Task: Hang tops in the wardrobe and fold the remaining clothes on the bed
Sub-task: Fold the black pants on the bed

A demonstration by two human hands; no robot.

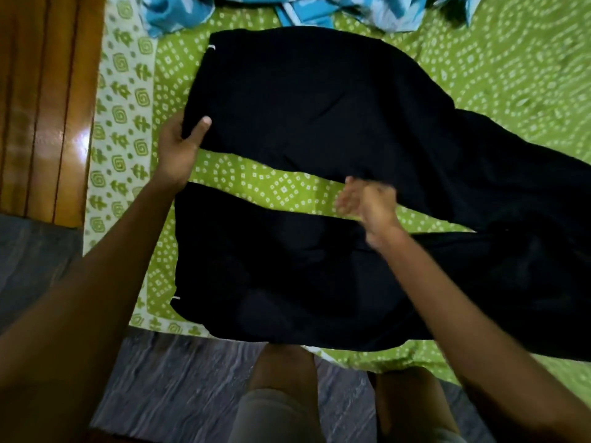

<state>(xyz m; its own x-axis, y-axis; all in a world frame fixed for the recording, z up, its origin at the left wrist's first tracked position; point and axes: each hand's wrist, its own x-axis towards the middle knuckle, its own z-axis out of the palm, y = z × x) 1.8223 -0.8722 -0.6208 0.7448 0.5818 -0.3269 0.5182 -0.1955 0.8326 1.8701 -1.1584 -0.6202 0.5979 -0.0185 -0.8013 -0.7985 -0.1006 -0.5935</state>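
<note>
A pair of black fabric trousers (319, 123) lies spread across a bed covered by a green sheet with white dotted patterns (511, 75). The two legs lie apart, with a strip of green sheet showing between them. The left hand (180, 145) grips the hem corner of the leg farther from the person, thumb on top of the cloth. The right hand (367, 203) is blurred, its fingers spread loosely at the inner edge of that same leg; whether it holds the cloth cannot be told. Beyond the trousers lies a crumpled blue and white patterned cloth (303, 11). A glossy brown wooden panel (44, 107) stands beside the bed's left edge.
</note>
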